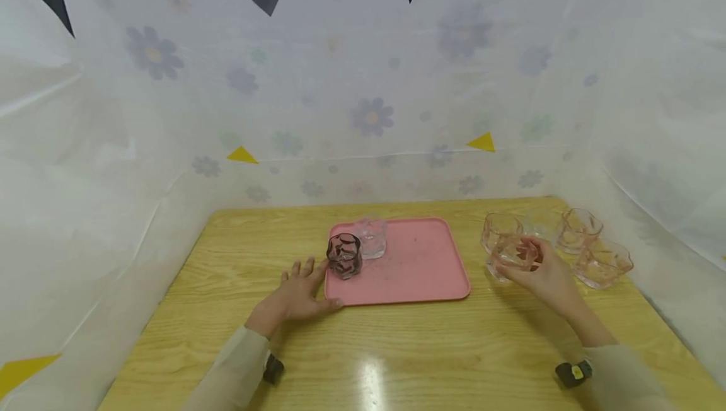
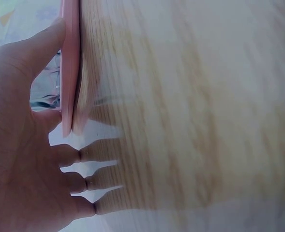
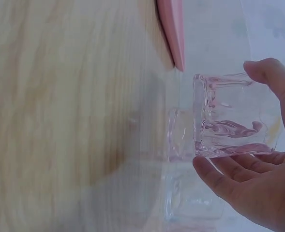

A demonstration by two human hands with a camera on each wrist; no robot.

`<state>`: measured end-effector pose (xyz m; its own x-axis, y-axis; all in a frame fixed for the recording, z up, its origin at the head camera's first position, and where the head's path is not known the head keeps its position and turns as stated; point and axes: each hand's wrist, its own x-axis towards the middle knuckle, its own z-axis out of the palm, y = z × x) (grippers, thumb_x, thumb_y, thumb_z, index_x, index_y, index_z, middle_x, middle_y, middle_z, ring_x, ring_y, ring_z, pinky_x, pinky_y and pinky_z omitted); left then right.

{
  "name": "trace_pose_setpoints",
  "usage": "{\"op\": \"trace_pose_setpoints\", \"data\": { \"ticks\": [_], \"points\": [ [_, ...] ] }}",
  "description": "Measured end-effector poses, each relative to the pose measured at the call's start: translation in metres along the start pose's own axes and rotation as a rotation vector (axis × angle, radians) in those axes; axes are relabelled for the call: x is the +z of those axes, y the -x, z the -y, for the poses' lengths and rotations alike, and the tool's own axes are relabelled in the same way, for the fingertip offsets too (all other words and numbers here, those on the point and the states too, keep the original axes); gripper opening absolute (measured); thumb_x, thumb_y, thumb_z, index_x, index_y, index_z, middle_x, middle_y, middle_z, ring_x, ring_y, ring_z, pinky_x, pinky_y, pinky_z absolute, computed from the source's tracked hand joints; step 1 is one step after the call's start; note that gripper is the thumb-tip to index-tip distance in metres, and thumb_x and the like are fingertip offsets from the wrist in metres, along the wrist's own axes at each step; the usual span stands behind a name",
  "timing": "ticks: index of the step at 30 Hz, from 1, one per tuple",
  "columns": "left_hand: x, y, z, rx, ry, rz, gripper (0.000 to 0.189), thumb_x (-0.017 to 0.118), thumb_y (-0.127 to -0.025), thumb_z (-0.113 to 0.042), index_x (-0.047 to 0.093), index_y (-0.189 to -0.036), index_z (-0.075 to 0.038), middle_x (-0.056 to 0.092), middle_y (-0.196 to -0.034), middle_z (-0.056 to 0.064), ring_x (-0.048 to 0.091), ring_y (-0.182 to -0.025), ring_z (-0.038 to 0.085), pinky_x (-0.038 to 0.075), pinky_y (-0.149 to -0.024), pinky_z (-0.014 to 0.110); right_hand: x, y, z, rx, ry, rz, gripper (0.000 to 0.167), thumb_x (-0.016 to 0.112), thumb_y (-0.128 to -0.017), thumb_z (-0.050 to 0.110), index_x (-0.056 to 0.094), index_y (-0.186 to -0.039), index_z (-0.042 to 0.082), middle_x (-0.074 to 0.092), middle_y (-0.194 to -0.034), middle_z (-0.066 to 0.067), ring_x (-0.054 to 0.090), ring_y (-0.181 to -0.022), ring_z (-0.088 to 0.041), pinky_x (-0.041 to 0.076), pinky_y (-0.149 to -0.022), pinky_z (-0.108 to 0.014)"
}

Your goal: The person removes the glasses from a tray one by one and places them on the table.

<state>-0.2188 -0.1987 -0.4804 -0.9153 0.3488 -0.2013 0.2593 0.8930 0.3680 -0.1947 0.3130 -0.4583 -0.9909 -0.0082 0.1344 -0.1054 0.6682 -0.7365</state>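
Observation:
My right hand (image 1: 549, 283) holds a pale pink faceted glass (image 3: 232, 116) between thumb and fingers. In the right wrist view its base is off the wooden table. My left hand (image 1: 299, 292) lies spread at the left front corner of a pink tray (image 1: 420, 266). Its thumb touches the tray's rim, and the other fingers reach down to the tabletop. On the tray's left side stand a dark purple glass (image 1: 344, 258) and, just behind it, a clear glass (image 1: 372, 239).
Around the right hand are more glasses: a pink one (image 1: 499, 228) behind it, a clear one (image 1: 540, 223) farther back, and pink ones at the back right (image 1: 578, 229) and right (image 1: 604, 263). White flowered sheeting (image 1: 363, 171) encloses the table's back and sides.

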Motion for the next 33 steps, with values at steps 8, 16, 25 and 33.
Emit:
{"op": "trace_pose_setpoints", "data": {
  "ticks": [8, 16, 25, 33],
  "points": [
    [0.002, -0.001, 0.000, 0.000, -0.002, -0.003, 0.106, 0.059, -0.092, -0.078, 0.021, -0.170, -0.018, 0.016, -0.173, 0.029, 0.007, -0.158, 0.059, 0.009, -0.123, 0.080, -0.016, 0.007, -0.021, 0.054, 0.021, -0.005, 0.094, 0.079, -0.095, 0.041, 0.029, -0.158, -0.007, 0.050, -0.146, -0.038, 0.053, -0.127, -0.054, 0.049, -0.073, -0.019],
    [0.003, -0.001, 0.001, -0.001, -0.004, -0.008, 0.107, 0.059, -0.092, -0.079, 0.020, -0.171, -0.018, 0.015, -0.173, 0.029, 0.007, -0.158, 0.059, 0.009, -0.123, 0.080, -0.027, 0.008, -0.035, 0.070, 0.070, -0.056, 0.096, 0.080, -0.094, 0.044, 0.032, -0.156, -0.012, 0.052, -0.141, -0.039, 0.053, -0.123, -0.055, 0.055, -0.078, -0.037],
    [0.002, 0.000, 0.001, 0.000, -0.004, -0.009, 0.106, 0.058, -0.092, -0.078, 0.021, -0.170, -0.017, 0.016, -0.173, 0.030, 0.008, -0.158, 0.059, 0.009, -0.123, 0.080, -0.032, 0.009, -0.041, 0.103, 0.090, -0.109, 0.098, 0.081, -0.093, 0.044, 0.032, -0.157, -0.011, 0.055, -0.138, -0.038, 0.056, -0.120, -0.053, 0.045, -0.073, -0.022],
    [0.000, 0.002, 0.000, -0.004, -0.006, -0.002, 0.106, 0.059, -0.093, -0.078, 0.019, -0.171, -0.018, 0.015, -0.173, 0.029, 0.007, -0.158, 0.059, 0.009, -0.123, 0.080, -0.032, 0.006, -0.045, 0.132, 0.083, -0.138, 0.097, 0.080, -0.093, 0.043, 0.032, -0.155, -0.014, 0.052, -0.140, -0.040, 0.056, -0.120, -0.052, 0.046, -0.077, -0.030]
  ]
}}
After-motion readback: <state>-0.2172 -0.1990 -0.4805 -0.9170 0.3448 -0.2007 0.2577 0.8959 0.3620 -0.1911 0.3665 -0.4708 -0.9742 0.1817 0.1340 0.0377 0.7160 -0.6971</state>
